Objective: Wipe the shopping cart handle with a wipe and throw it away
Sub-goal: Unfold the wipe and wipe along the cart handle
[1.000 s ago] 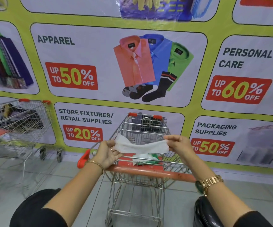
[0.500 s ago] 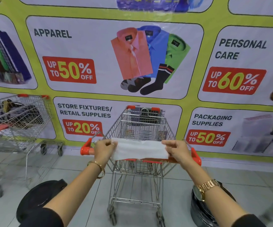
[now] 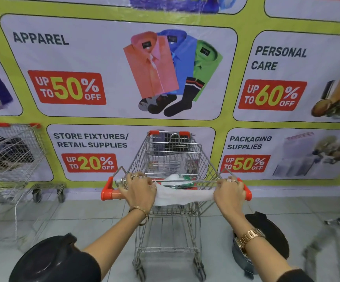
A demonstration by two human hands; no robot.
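Orange plastic caps both ends of the cart handle (image 3: 112, 193), which runs left to right across the lower middle of the view. White wipe (image 3: 182, 196), thin and slightly crumpled, lies stretched along the handle between the two hands, draped over the bar. Left hand (image 3: 139, 191) closed over the handle and the wipe's left end; ring on one finger, thin gold bracelet (image 3: 141, 213) at the wrist. Right hand (image 3: 229, 193) closed over the handle and the wipe's right end; gold link watch (image 3: 249, 237) on that wrist. Cart (image 3: 173, 159) is silver wire mesh. Inside the basket: small packaged goods near the bottom, too blurred to name, and a white and green packet (image 3: 178, 179) just behind the handle. Second wire cart (image 3: 10, 151) at far left, holding dark bundled items, unclear. Round black lid (image 3: 49, 259) at lower left on the pale tiled floor (image 3: 95, 212); black bin (image 3: 267, 237) at lower right, just behind the right forearm, contents not visible. Wall behind carries a glossy banner (image 3: 229, 123), lime green with rounded white panels. Readable: "APPAREL, UP TO 50% OFF" beside folded shirts in orange, blue, green and dark socks; "PERSONAL CARE, UP TO 60% OFF"; "STORE FIXTURES/ RETAIL SUPPLIES, UP TO 20% OFF"; "PACKAGING SUPPLIES, UP TO 50% OFF" beside clear bags.
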